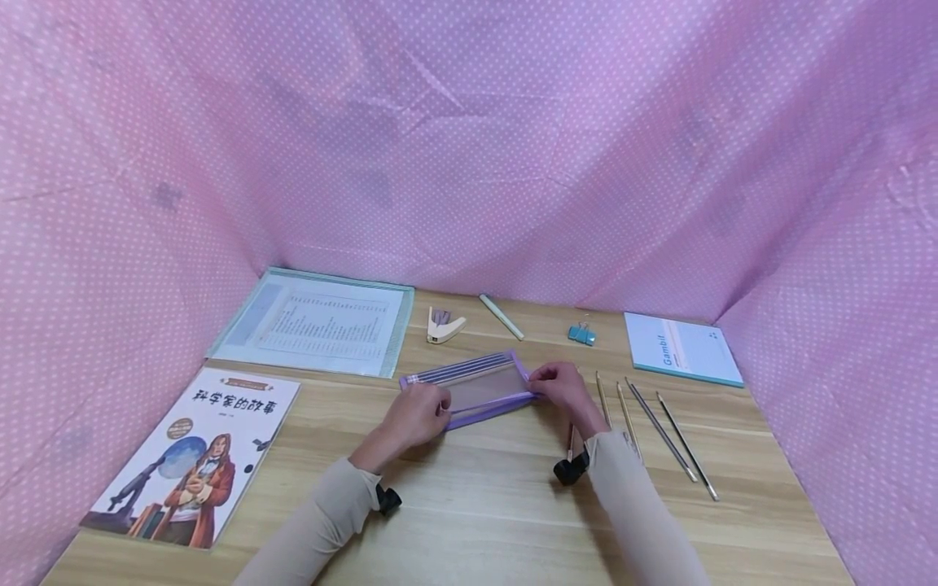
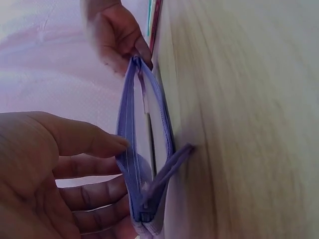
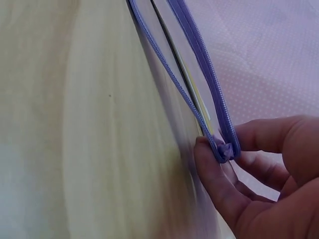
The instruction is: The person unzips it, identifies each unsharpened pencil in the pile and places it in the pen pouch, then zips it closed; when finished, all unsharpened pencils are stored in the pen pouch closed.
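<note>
A see-through zip pouch with purple edges (image 1: 479, 407) lies between both hands on the table. Its mouth gapes, the two zipper edges standing apart in both wrist views. Inside run slim pencils (image 3: 182, 69), seen as dark stripes along the far side in the head view. My left hand (image 1: 419, 413) holds the pouch's near left corner, thumb on the zipper edge (image 2: 122, 142) and fingers behind. A purple strap (image 2: 174, 164) sticks out at that end. At the right end of the mouth, my right hand (image 1: 563, 386) pinches the corner between thumb and fingers.
Several pencils (image 1: 663, 431) lie right of the pouch, partly under the right forearm. Behind it are a stapler (image 1: 443, 330), a pale green stick (image 1: 501, 317) and a teal binder clip (image 1: 582, 334). A book (image 1: 198, 456) and document folder (image 1: 315, 321) lie left, a notebook (image 1: 681, 348) right.
</note>
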A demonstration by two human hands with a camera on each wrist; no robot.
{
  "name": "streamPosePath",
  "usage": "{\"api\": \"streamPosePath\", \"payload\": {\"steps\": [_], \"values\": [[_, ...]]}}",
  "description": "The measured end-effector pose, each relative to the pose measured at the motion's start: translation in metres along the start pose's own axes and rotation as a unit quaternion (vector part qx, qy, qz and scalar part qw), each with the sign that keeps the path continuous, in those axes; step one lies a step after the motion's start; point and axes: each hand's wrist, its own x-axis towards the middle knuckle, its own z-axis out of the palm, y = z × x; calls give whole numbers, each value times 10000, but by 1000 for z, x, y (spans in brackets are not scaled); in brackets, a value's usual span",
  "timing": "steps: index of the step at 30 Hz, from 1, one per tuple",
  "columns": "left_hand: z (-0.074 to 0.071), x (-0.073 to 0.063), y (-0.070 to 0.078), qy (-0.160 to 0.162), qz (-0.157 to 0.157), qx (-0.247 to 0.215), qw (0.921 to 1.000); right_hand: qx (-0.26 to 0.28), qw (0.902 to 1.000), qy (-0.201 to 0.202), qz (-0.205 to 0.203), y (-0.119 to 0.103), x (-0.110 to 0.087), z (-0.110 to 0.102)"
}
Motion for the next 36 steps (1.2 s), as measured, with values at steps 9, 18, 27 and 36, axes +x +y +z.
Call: {"api": "streamPosePath", "payload": {"steps": [9, 18, 27, 36], "values": [[-16, -5, -1, -334, -726, 107, 9967, -31, 9997, 197, 149, 3, -6, 3], [-28, -14, -13, -680, -1876, -420, 9790, 14, 9994, 344, 92, 5, -8, 6], [-27, -13, -19, -605, -1842, -936, 9766, -86, 9994, 285, 172, 5, -16, 4], [-23, -8, -33, -202, -1830, -2046, 9614, -87, 9995, 265, 176, 6, -27, 1]]}}
